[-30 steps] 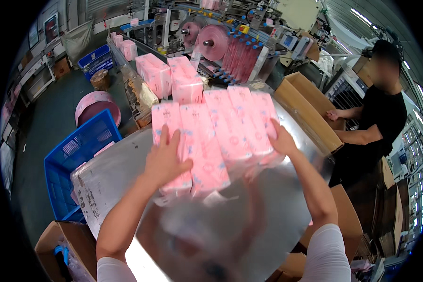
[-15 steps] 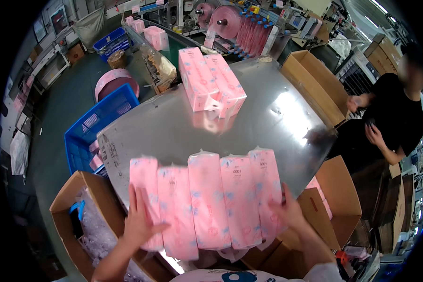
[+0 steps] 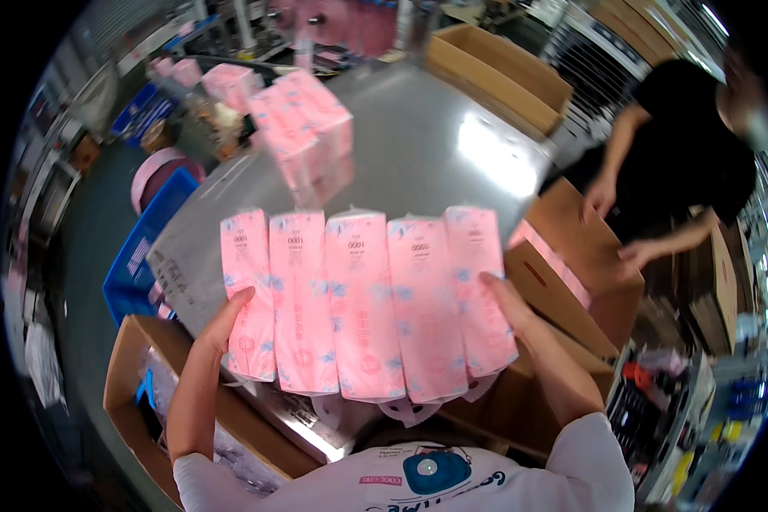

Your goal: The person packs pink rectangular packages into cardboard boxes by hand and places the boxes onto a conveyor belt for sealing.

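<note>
— So how were the hands set in the head view?

— Both arms came up from the lower edge, elbows bent. The left hand [image 3: 229, 317] pressed flat against the left end of a row of pink packs [image 3: 367, 303], fingers stretched up along the outer pack. The right hand [image 3: 505, 300] did the same at the right end, thumb lying over the front. Neither was a fist; the two open palms squeezed the row between them.

— And where was the row?

— Held up off the surface, in front of the chest, over the near edge of the metal table [image 3: 418, 162] and above a brown box [image 3: 136, 375] at the lower left.

— What were the packs like?

— Five tall, soft, rectangular packs side by side, touching, wrapped in glossy pink film with small blue marks. The table was dull grey sheet metal with a bright glare spot. A stack of the same packs [image 3: 303, 128] stood on its far side. A blue crate [image 3: 145, 256] sat left of the table.

— Anyone else?

— A person in black [image 3: 683, 145] at the right, hands on a cardboard box [image 3: 572, 247].
</note>
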The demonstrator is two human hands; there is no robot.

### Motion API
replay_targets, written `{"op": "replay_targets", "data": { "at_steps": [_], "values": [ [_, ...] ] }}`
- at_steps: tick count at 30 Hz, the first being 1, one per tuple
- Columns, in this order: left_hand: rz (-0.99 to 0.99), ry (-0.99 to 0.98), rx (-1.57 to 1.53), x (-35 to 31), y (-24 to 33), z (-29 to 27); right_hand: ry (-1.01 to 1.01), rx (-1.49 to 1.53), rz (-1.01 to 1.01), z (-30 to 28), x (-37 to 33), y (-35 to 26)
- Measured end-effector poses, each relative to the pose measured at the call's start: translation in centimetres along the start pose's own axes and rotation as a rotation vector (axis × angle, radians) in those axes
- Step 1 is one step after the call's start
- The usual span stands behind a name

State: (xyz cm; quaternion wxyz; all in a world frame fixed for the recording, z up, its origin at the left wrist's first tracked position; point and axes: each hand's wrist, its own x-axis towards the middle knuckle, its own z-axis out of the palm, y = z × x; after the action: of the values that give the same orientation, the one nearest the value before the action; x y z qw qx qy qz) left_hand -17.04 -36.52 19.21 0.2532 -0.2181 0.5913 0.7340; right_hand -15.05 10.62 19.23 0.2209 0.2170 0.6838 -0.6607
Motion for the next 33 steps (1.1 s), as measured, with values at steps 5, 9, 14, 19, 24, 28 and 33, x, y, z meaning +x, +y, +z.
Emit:
{"op": "replay_targets", "data": {
  "at_steps": [5, 9, 14, 19, 24, 28, 33],
  "values": [
    [0.338, -0.248, 0.167, 0.0, 1.0, 11.6, 0.260, 0.336, -0.249, -12.7, -15.5, 2.8],
    [0.192, -0.594, 0.353, -1.9, -5.1, 22.8, 0.404, 0.387, -0.139, -19.8, -30.0, 10.6],
    [-0.275, -0.857, 0.543, 0.6, -24.1, 27.9, 0.606, 0.776, -0.078, -18.2, -32.2, 32.3],
    [-0.107, -0.596, 0.726, 1.6, -31.9, 26.4, 0.643, 0.271, 0.612, -16.9, -28.6, 39.4],
    [0.013, -0.438, 0.494, -2.3, -21.5, 25.0, 0.724, -0.656, 0.160, -17.6, -27.7, 29.8],
    [0.443, -0.157, 0.727, -1.5, -17.0, 13.5, 0.505, -0.842, 0.381, -17.1, -21.0, 31.2],
    [0.694, 0.958, 1.077, -11.1, -14.7, -11.9, 0.552, -0.843, 0.457, -19.2, -11.7, 32.8]
  ]
}}
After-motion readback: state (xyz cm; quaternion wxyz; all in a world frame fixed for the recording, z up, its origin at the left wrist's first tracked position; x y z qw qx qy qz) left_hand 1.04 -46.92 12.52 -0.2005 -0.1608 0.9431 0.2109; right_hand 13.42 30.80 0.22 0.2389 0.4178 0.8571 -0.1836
